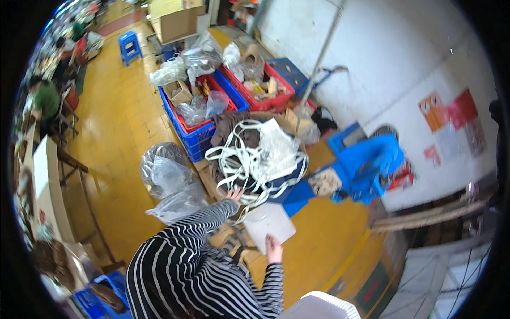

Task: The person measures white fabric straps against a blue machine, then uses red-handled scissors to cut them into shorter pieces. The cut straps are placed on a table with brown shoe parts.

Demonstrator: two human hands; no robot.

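My right hand [274, 250] grips the near edge of a flat white square sheet [272, 225], with its fingers closed on it. My left hand [234, 195] reaches to the near left edge of a tangled heap of white straps [249, 154]. Its fingers look stretched out against the heap; whether a strap lies under them is hard to make out. A crumpled clear plastic bag [279, 146] rests on the straps. Dark brown cloth [229, 129] shows beneath and behind them. Just right of the heap stands a blue machine [369, 165] with a bare tan plate [325, 182].
Stuffed plastic bags [170, 175] sit on the yellow floor to my left. Beyond them are a blue crate [192, 142] and a red crate [276, 101], both filled. A blue stool [129, 47] stands farther off. A person in green [47, 103] sits at the far left.
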